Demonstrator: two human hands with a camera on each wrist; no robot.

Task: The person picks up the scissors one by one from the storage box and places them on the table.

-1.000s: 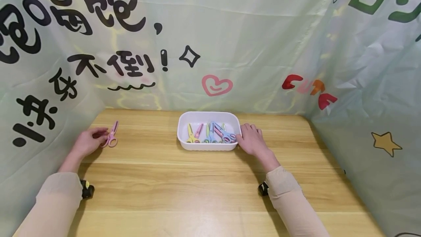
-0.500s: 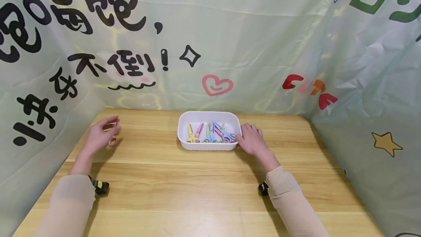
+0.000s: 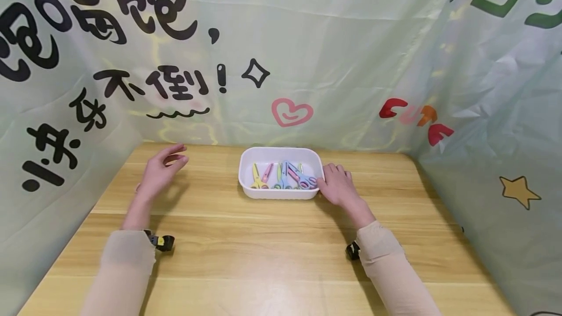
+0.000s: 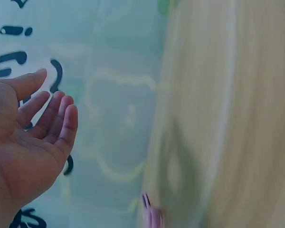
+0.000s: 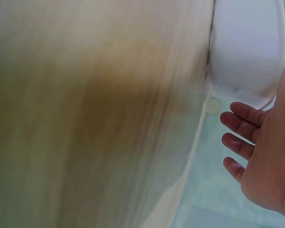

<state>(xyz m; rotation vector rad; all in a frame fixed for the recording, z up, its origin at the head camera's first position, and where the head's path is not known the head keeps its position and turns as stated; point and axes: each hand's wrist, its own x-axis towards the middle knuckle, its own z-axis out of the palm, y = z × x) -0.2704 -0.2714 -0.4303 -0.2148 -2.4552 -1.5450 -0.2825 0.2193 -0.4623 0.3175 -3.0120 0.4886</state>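
Note:
My left hand (image 3: 160, 172) is over the left part of the table, fingers loosely bent and nothing in them. In the left wrist view its palm shows with the fingers apart from anything. A pair of pink scissors (image 4: 153, 217) lies on the table beneath it, mostly hidden behind the hand in the head view. A white plastic box (image 3: 281, 194) stands at the back middle, holding several small scissors (image 3: 284, 177) in yellow, pink, green and blue. My right hand (image 3: 340, 187) grips the box's right end, thumb at the rim and fingers along the outside.
The wooden table (image 3: 263, 247) is walled at the back and both sides by a pale green printed cloth (image 3: 351, 62). Small black cameras sit at both wrists, such as the left wrist camera (image 3: 164, 243). A cable (image 3: 544, 313) shows at the bottom right corner.
My left hand has left the pink scissors on the table and moved right and up, toward the box. The right hand stays at the box's right end.

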